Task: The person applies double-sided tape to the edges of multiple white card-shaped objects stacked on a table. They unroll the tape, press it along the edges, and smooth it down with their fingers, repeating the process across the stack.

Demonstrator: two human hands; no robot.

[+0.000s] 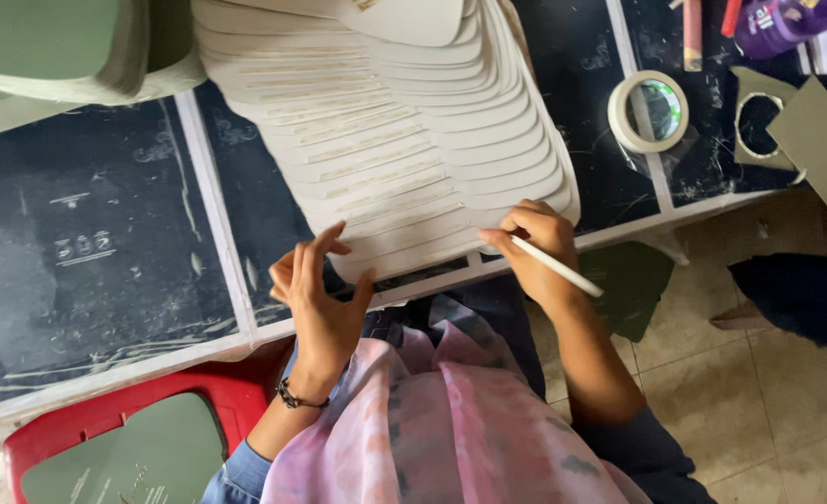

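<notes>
While a dark printed table [105,243] with white strips spans a tiled floor [768,392], a fanned stack of cream card pieces [413,140] lies on it, with a tape roll [648,110] well apart. Right hand [535,247] pinches a thin white stick [555,266], tip against the nearest card's edge. Left hand [320,289] is spread open, fingertips touching that edge.
</notes>
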